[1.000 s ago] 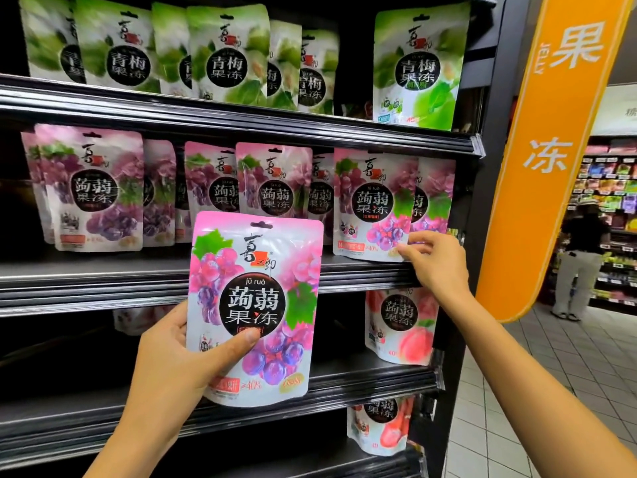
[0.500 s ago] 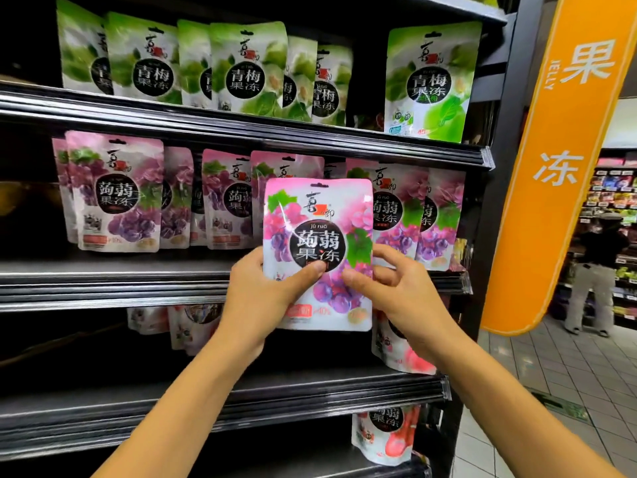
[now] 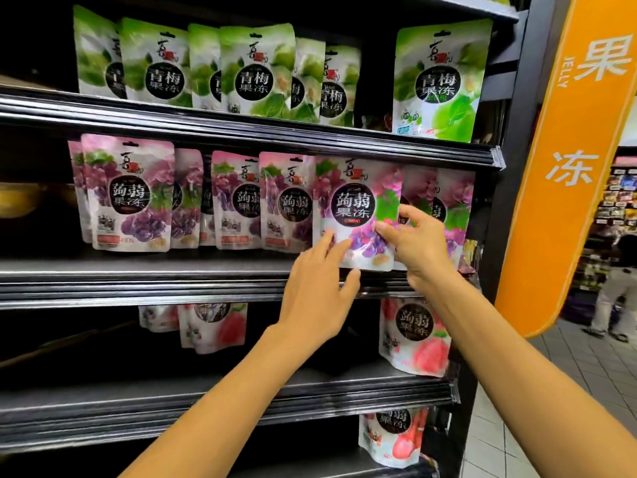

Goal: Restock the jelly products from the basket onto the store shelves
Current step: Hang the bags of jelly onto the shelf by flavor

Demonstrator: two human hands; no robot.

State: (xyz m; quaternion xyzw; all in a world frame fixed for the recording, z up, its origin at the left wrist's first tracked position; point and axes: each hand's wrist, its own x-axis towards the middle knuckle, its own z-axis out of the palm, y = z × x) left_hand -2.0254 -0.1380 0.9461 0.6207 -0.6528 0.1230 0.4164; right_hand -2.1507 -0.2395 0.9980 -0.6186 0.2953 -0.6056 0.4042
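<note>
**Grape jelly pouch at the right end of the middle shelf, both hands on it**

Item 1. We list one grape jelly pouch, upright, face out, towards the right end of the middle shelf. It stands in front of the row of grape pouches already there and covers part of the ones behind it. Its lower edge sits level with the shelf's front edge; we cannot tell whether it rests on the shelf.

Item 2. Right hand: we see the thumb pressed on the pouch's front and the fingers curled round its right edge, so it pinches the pouch.

Item 3. Left hand: we see the fingers nearly straight, their tips touching the pouch's lower left corner, the thumb just below the bottom edge. It grips nothing.

Item 4. Top shelf: we count a row of green plum pouches, with one more set apart at the right end.

Item 5. Lower shelf: peach pouches, one at the right end and others further left, half hidden under the shelf above.

Item 6. Beside the unit's right edge hangs an orange sign marked "JELLY". Beyond it a person stands in the aisle.
</note>
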